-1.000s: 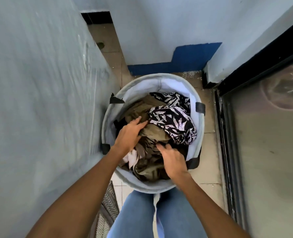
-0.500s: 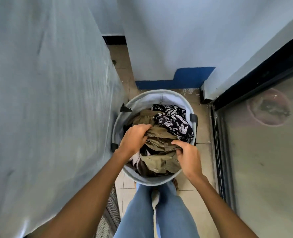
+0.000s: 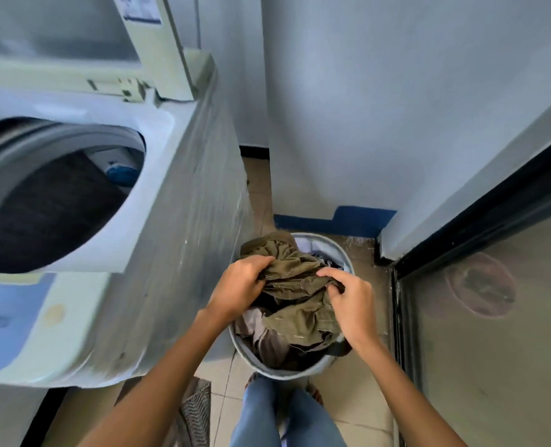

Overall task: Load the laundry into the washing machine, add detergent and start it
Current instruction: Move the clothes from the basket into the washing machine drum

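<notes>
A grey round laundry basket stands on the tiled floor in front of my legs, full of clothes. Both hands grip an olive-green garment bunched above the basket: my left hand holds its left side, my right hand its right side. The garment hangs partly lifted, its lower part still in the basket. To the left stands a top-loading washing machine with its lid raised and its drum opening showing dark cloth inside. Its blue control panel faces me.
A white wall with a blue base strip stands behind the basket. A dark-framed glass door runs along the right. A woven mat lies on the floor by the machine's corner. The gap between machine and door is narrow.
The view has risen, and the washing machine's open top is now in sight. Both hands have closed on the olive garment and lifted it up out of the basket.
</notes>
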Available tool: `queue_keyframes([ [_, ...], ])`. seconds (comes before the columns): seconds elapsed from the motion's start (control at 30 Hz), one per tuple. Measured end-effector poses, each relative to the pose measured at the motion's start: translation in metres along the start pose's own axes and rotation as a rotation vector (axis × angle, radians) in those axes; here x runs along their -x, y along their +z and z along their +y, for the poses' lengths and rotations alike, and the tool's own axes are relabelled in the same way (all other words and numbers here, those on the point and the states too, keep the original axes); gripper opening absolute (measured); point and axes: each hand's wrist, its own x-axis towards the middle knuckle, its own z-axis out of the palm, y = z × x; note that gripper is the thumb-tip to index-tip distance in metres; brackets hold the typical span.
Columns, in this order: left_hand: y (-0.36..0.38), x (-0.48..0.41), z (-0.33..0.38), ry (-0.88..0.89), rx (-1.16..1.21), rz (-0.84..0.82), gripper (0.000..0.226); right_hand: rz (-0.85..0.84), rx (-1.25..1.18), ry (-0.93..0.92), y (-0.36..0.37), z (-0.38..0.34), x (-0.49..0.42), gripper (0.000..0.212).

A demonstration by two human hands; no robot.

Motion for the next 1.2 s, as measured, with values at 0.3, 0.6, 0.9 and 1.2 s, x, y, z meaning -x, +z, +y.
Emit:
queue_keyframes([
  [0.3, -0.075, 0.003, 0.042, 0.093, -0.017, 0.191, 0.039, 0.063, -0.089, -0.19, -0.042, -0.071, -0.017, 0.032],
  [0.6, -0.18, 0.008, 0.076, 0.147, 0.068, 0.394, 0.046, 0.205, -0.332, -0.416, -0.07, -0.169, -0.029, 0.031],
  [0.9, -0.288, 0.038, 0.053, 0.245, 0.254, 0.646, 0.045, 0.266, -0.654, -0.642, -0.043, -0.313, -0.026, 0.027],
  [1.2, -0.393, 0.068, -0.041, 0.277, 0.243, 0.694, 0.053, 0.206, -0.834, -0.693, 0.055, -0.424, -0.025, 0.036],
])
